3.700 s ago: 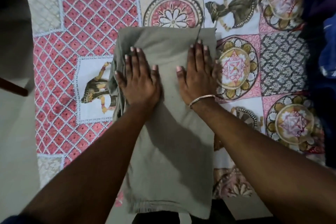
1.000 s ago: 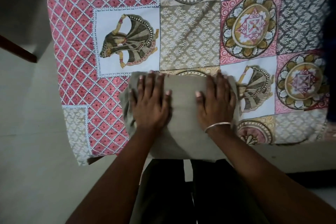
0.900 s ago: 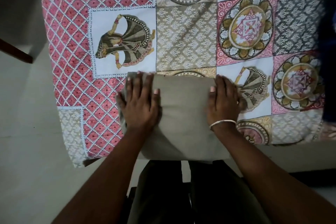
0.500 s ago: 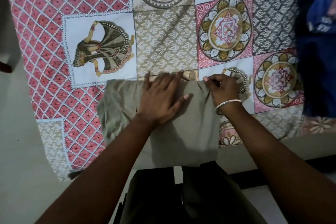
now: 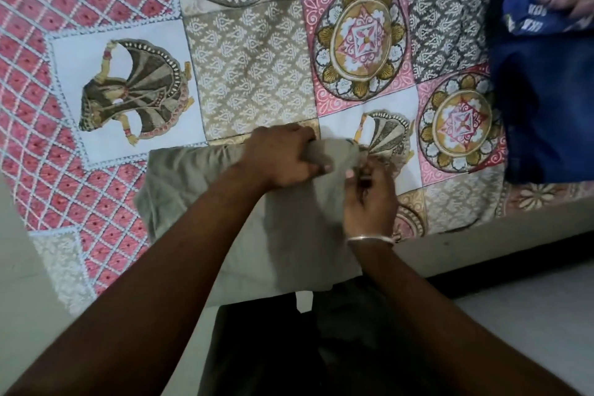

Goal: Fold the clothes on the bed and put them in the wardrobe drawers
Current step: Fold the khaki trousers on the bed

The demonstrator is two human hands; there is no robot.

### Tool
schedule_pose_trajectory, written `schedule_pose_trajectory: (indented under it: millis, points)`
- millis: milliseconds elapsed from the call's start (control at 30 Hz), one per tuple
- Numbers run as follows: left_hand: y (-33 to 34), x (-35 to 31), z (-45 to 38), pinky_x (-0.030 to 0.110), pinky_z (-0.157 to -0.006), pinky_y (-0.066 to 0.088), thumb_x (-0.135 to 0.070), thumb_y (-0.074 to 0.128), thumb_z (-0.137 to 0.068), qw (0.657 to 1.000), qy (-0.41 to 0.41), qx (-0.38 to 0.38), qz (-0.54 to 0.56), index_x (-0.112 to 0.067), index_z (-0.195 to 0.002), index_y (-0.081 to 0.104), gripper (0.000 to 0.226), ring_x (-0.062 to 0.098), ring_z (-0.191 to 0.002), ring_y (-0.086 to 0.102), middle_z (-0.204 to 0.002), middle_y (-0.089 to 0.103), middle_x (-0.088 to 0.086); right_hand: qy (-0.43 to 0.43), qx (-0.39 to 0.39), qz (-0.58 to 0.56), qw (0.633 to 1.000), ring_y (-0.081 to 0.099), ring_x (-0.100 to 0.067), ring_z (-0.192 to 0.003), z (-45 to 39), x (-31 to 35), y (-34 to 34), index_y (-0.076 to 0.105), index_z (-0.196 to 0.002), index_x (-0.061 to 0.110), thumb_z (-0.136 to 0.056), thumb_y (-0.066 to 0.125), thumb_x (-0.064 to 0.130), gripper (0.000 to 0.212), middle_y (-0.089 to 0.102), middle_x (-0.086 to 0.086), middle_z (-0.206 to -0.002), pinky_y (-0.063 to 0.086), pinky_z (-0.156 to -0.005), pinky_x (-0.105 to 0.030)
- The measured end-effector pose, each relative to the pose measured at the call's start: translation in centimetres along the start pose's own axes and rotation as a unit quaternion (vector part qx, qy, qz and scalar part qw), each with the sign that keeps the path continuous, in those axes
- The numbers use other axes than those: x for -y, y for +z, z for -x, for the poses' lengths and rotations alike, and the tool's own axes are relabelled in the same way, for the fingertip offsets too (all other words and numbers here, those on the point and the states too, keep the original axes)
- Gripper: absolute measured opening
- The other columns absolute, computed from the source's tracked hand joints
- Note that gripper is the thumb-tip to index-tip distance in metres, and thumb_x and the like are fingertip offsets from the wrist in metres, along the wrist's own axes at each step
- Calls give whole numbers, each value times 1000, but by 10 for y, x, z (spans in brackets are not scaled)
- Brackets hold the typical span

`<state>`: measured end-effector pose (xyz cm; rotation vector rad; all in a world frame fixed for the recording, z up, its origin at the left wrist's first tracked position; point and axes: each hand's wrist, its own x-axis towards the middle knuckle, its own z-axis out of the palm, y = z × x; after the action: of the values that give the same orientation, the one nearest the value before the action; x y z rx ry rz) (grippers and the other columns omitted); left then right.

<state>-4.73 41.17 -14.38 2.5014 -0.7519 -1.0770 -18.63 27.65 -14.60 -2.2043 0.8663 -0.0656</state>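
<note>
At the near edge of the bed (image 5: 96,26), on its patchwork bedspread, lies the half-folded olive garment (image 5: 289,235). The left hand (image 5: 283,159) has its fingers curled round the garment's far right corner, and the right hand (image 5: 369,196) pinches the same corner just beside it. This looks like another fold starting; next, that corner probably needs carrying across and flattening. Blue clothes (image 5: 546,100) wait at the right.

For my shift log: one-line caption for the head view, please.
Left hand and right hand grip the folded olive garment's far right corner on the patterned bedspread.
</note>
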Motion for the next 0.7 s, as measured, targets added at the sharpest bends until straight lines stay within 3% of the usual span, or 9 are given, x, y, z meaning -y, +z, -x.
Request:
schedule_pose_trajectory:
  millis: [100,167,233,333,400,467,533,600,700]
  points:
    - [-14,-20,-23,32,-83,39,-60,60,-87,992,-1,105,74,-23,-116,61,47,25,-114,54,-125,60,3,21,64,33,997,59,-28,-107,34,-12,-2,61,-124,8,-93,50,34,42,61,-12,-115,44,-91,-30]
    - [-16,-19,-25,30,-75,33,-52,62,-90,986,28,128,103,-27,-86,58,25,21,-99,53,-102,61,-3,49,63,29,996,54,-31,-117,48,-12,-2,59,-131,7,-95,47,36,48,56,-15,-124,45,-100,-40]
    - [-19,-14,-19,31,-70,33,-47,66,-89,976,56,126,169,-21,-76,57,31,18,-86,55,-81,57,-5,14,27,58,998,52,-36,-117,60,-5,-4,59,-132,2,-97,44,44,57,53,-21,-128,44,-100,-48]
    - [-27,-7,-4,31,-71,39,-38,72,-88,949,90,119,279,-7,-84,64,32,16,-75,56,-77,59,6,-52,53,138,988,47,-37,-118,77,16,0,53,-135,-2,-91,42,67,82,50,-24,-129,35,-102,-42]
    - [-32,-7,3,31,-67,38,-40,70,-85,935,102,131,314,-3,-81,61,38,12,-68,51,-70,52,3,-12,97,113,989,46,-35,-120,85,25,10,45,-141,-1,-82,51,74,95,48,-19,-132,39,-101,-41]
    - [-31,-6,5,32,-66,38,-44,67,-84,941,97,124,301,-9,-76,59,36,10,-66,49,-67,50,-5,47,102,36,993,52,-30,-118,83,28,21,48,-139,6,-77,59,72,91,54,-12,-128,46,-98,-41]
    - [-25,-5,4,37,-72,45,-50,63,-83,965,67,74,243,-20,-78,60,31,15,-75,58,-72,57,-8,107,91,-61,988,60,-23,-109,76,29,26,56,-130,14,-81,60,66,71,65,-4,-117,48,-91,-34]
    - [-16,-2,9,41,-82,50,-49,57,-84,982,19,-46,180,-27,-96,62,25,21,-93,62,-90,65,-8,131,67,-80,986,63,-26,-105,69,25,28,59,-127,13,-88,53,52,55,69,-6,-114,44,-84,-26]
    - [0,4,42,41,-91,45,-31,53,-89,932,-107,-315,144,-22,-120,60,33,26,-113,55,-117,63,1,162,26,-70,984,62,-31,-107,63,13,29,58,-128,8,-93,39,42,52,68,-13,-118,39,-81,-24]
